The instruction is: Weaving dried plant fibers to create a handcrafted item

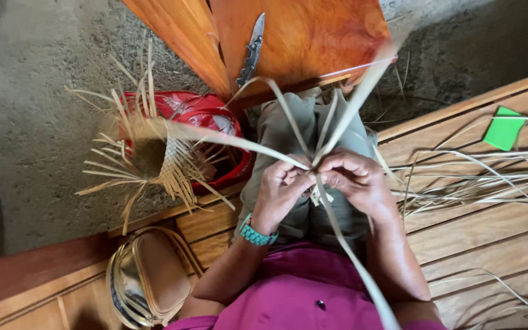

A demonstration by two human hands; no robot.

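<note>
My left hand [281,186] and right hand [357,182] pinch crossed palm strips [313,160] over my lap. Slackening either pinch risks the crossing slipping apart — the long free ends pull sideways

**Soft daylight, sharp centre, blurred strip**

Even, diffuse light fills the frame, brighter toward the right. A glossy sheen lies on the orange board [300,36] at upper centre. The floor [38,110] at left is dimmer, its lower-left corner shadowed. The pale strip [362,278] at lower centre blurs close to the lens. Edges bend slightly.
</note>
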